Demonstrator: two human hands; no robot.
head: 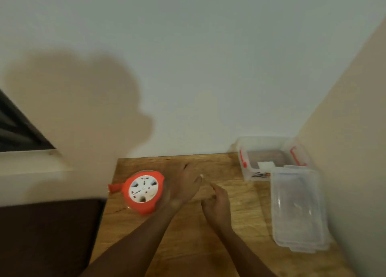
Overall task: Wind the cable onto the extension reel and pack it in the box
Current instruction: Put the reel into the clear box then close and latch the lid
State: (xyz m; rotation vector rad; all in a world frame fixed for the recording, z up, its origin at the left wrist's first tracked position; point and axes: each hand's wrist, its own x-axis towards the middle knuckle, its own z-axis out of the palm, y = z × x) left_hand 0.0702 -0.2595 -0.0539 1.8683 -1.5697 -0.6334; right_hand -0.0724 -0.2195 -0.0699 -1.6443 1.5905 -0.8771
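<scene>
The orange extension reel (pixel 144 191) with a white socket face lies flat on the wooden table (pixel 188 245), near its left edge. A short orange tab sticks out from its left side. My left hand (pixel 186 184) rests against the reel's right edge and grips it. Just to the right, my right hand (pixel 217 205) has its fingers curled around what looks like a thin pale cable (pixel 210 182); blur hides the detail. The clear plastic box (pixel 253 168) with red latches stands open at the table's back right corner.
The box's clear lid (pixel 298 210) lies flat in front of the box along the table's right edge. Walls close the back and the right side. A dark surface sits lower to the left of the table.
</scene>
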